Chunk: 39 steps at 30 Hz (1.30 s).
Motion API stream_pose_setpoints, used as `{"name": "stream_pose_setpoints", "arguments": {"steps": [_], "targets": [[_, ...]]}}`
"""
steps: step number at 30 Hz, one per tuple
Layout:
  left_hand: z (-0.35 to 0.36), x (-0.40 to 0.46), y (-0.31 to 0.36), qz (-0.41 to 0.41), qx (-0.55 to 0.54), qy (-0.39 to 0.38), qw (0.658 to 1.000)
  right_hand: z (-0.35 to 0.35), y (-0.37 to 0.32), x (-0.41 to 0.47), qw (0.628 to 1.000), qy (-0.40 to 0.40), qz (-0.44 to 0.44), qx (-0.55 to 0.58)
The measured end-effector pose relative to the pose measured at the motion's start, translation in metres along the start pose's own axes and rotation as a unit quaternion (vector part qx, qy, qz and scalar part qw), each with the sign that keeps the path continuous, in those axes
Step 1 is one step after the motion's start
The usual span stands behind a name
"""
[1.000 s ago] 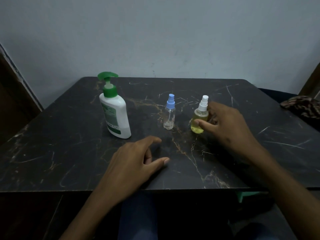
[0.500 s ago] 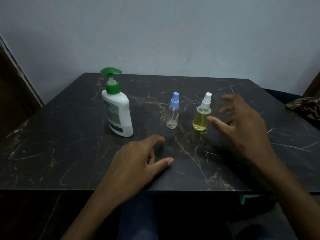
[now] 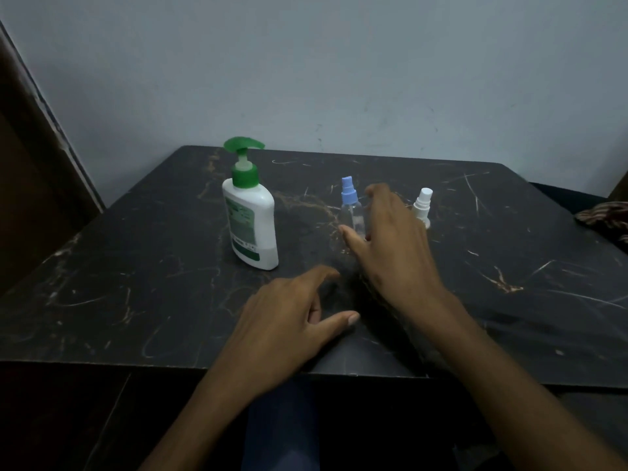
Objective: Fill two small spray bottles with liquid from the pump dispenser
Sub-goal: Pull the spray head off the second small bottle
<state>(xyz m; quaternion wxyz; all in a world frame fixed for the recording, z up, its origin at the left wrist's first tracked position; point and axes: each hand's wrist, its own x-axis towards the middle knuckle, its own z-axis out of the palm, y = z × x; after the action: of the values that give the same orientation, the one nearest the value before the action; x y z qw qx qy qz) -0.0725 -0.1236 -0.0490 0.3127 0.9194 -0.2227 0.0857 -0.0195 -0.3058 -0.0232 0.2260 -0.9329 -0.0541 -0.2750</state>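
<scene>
A white pump dispenser (image 3: 250, 222) with a green pump head stands upright on the dark marble table (image 3: 136, 266). To its right stands a clear spray bottle (image 3: 351, 209) with a blue cap. My right hand (image 3: 390, 243) is beside it, thumb near its base and fingers spread past its right side, not closed around it. Behind that hand stands the white-capped spray bottle (image 3: 423, 205), its body mostly hidden. My left hand (image 3: 289, 321) rests on the table near the front edge, fingers relaxed, holding nothing.
A patterned cloth (image 3: 605, 217) lies off the table's right edge. A dark wooden panel (image 3: 30, 185) stands at the left. The grey wall rises right behind the table's far edge.
My right hand let go of the white-capped bottle with yellow liquid and moved left to the blue-capped bottle. The left hand stayed in place.
</scene>
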Motion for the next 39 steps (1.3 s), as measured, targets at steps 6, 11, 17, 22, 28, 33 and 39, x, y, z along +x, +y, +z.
{"name": "stream_pose_setpoints", "arguments": {"steps": [6, 11, 17, 22, 28, 33, 39], "targets": [[0.000, 0.001, 0.002, -0.001, -0.002, 0.000, 1.000, 0.023, 0.003, 0.024, 0.997, -0.061, -0.002, -0.039], [-0.001, 0.001, 0.001, -0.002, -0.006, 0.000, 1.000, 0.028, -0.002, 0.038, 0.990, -0.106, 0.002, -0.095], [0.000, 0.002, 0.001, 0.000, -0.025, 0.000, 1.000, 0.022, -0.009, 0.038, 0.982, -0.159, 0.003, -0.106], [0.000, 0.002, -0.002, -0.009, -0.103, 0.046, 0.994, 0.004, -0.005, 0.007, 0.989, -0.131, 0.047, -0.045], [-0.004, 0.004, 0.003, -0.014, -0.195, 0.088, 0.977, -0.030, -0.018, -0.058, 0.987, -0.125, 0.053, 0.080], [-0.007, 0.002, 0.006, 0.017, -0.195, 0.064, 0.978, -0.032, -0.029, -0.075, 0.985, -0.143, 0.017, 0.099], [-0.010, 0.001, 0.002, 0.021, -0.197, 0.061, 0.978, -0.065, -0.028, -0.058, 0.984, -0.170, -0.006, 0.047]]}}
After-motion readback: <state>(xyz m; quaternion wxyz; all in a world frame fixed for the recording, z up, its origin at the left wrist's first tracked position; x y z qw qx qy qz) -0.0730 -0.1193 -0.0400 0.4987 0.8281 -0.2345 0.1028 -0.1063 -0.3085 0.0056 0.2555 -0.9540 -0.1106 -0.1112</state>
